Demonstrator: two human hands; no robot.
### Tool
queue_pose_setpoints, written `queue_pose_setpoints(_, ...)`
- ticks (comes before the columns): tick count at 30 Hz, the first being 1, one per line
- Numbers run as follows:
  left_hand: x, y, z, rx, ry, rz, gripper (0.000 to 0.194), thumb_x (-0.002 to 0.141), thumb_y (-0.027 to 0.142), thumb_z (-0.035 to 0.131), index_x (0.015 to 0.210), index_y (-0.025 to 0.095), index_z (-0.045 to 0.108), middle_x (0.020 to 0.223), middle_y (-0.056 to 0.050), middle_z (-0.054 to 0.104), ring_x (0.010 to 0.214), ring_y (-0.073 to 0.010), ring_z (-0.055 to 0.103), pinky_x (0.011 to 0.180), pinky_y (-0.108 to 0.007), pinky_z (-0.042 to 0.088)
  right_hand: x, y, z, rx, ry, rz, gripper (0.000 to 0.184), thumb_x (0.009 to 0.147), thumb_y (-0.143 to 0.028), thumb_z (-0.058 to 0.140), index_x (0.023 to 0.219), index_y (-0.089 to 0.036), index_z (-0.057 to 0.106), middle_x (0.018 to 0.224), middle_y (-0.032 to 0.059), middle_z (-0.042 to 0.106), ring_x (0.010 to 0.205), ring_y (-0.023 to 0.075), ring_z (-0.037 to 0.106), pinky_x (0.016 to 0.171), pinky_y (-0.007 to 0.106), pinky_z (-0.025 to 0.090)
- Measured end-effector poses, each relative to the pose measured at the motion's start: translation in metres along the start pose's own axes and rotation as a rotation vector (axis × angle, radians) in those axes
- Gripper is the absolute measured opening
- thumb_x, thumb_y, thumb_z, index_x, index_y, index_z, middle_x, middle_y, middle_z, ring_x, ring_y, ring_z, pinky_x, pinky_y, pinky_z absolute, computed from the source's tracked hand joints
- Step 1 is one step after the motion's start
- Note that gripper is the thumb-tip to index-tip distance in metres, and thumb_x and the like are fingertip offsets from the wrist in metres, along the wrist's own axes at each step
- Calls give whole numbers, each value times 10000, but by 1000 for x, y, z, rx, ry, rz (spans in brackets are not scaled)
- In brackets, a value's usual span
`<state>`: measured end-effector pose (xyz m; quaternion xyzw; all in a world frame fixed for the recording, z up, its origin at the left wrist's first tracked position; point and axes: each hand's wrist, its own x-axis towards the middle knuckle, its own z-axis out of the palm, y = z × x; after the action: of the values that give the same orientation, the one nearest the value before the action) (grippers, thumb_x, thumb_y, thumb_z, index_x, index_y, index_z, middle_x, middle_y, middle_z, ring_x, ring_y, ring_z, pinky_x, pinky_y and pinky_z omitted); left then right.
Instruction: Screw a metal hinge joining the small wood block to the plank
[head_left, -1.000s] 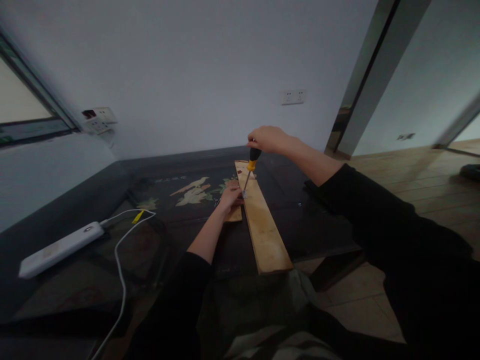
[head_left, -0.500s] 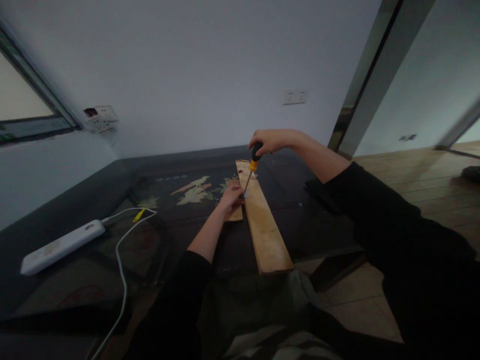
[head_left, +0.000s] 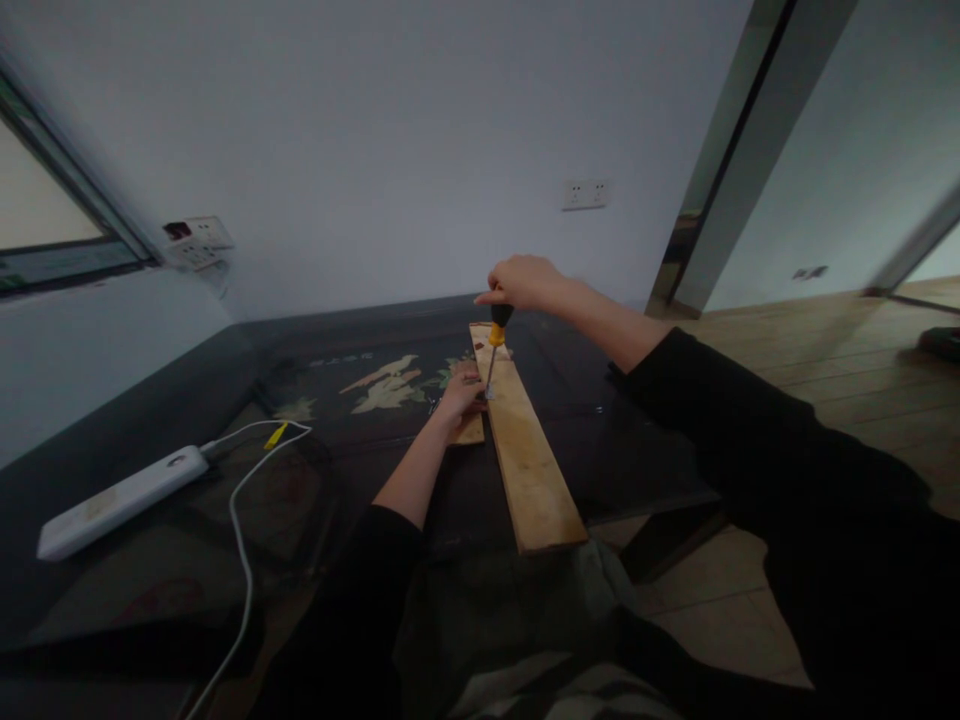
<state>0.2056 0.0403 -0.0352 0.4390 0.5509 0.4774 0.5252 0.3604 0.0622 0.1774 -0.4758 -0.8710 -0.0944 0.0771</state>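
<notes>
My right hand [head_left: 526,282] is wrapped round the black and yellow handle of a screwdriver [head_left: 496,333], its thumb pointing left. The shaft runs down, slightly tilted, to a small shiny piece [head_left: 488,393] at the left edge of a long wooden board [head_left: 534,460]. Beside the tip is my left hand [head_left: 462,394], fingers bent in against that spot and closed; what they pinch is too small to name. Under the left hand lies a shorter wooden board [head_left: 470,432], close along the long one and partly hidden.
The boards rest on a dark table [head_left: 630,470] with a bird-and-flower picture [head_left: 386,385]; the long one overhangs the near edge. To the left lies a white power strip [head_left: 124,500] with a white cable [head_left: 241,545] and yellow tag [head_left: 276,435]. A wall socket [head_left: 586,194] is behind.
My right hand has moved a little left and rolled over the handle, and the screwdriver now stands more upright. My left hand and the boards have stayed in place.
</notes>
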Motion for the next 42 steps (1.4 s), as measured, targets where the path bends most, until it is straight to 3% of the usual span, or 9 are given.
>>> queue_pose_setpoints(4,0,0,0,18,22,-7,246,841,125,687,1040,163,548,777,0,676,536,-103,641,539,-216,538,-5,11,-12,173,-218,-110,455,948,-442,612,1304,-164,671,1046,111,747,786,165,665,699,288,458)
queue_pose_setpoints(6,0,1,0,20,32,-5,252,844,102,665,1057,159,542,772,5,666,513,-100,633,518,-217,537,-5,16,-14,213,-255,-144,436,955,-377,606,1330,-159,651,1051,103,746,745,146,658,689,285,463)
queue_pose_setpoints(10,-1,3,1,20,36,-10,303,834,86,664,1098,162,535,748,23,654,498,-99,632,507,-210,540,2,19,-8,139,-172,-143,389,955,-364,596,1232,-118,715,973,116,751,750,164,665,719,305,455)
queue_pose_setpoints(14,-3,5,2,31,45,-29,302,850,72,636,1117,165,528,716,28,651,474,-102,623,501,-212,533,7,14,2,-11,-48,-126,383,962,-393,569,1141,-117,764,974,152,754,899,229,674,762,330,439)
queue_pose_setpoints(19,-6,8,5,41,59,-46,323,867,58,611,1154,169,514,700,25,655,455,-112,619,492,-219,522,9,8,11,-66,66,55,490,955,-504,558,1154,-101,754,1006,178,740,967,285,662,779,347,435)
queue_pose_setpoints(23,-7,10,6,33,48,-55,326,871,56,603,1164,166,513,707,23,661,470,-107,625,511,-216,530,11,6,15,-12,120,94,605,933,-623,537,1131,-92,749,983,182,729,969,298,654,785,352,437)
queue_pose_setpoints(28,-10,12,7,38,50,-64,330,863,63,601,1169,158,525,706,18,664,467,-103,617,515,-214,524,9,10,12,147,18,49,551,928,-613,567,1081,-117,751,926,151,725,861,246,672,743,339,447)
queue_pose_setpoints(33,-10,12,8,42,44,-62,358,850,65,598,1186,162,521,705,22,662,457,-99,609,523,-221,526,11,25,12,405,-157,-84,462,846,-412,756,1215,-142,689,906,81,710,678,142,631,638,282,459)
queue_pose_setpoints(42,-9,14,8,79,46,-87,360,860,76,601,1187,201,521,738,10,679,475,-106,606,519,-223,509,15,30,20,503,-107,-154,365,813,-285,768,1131,-114,720,866,63,705,641,113,605,603,259,463)
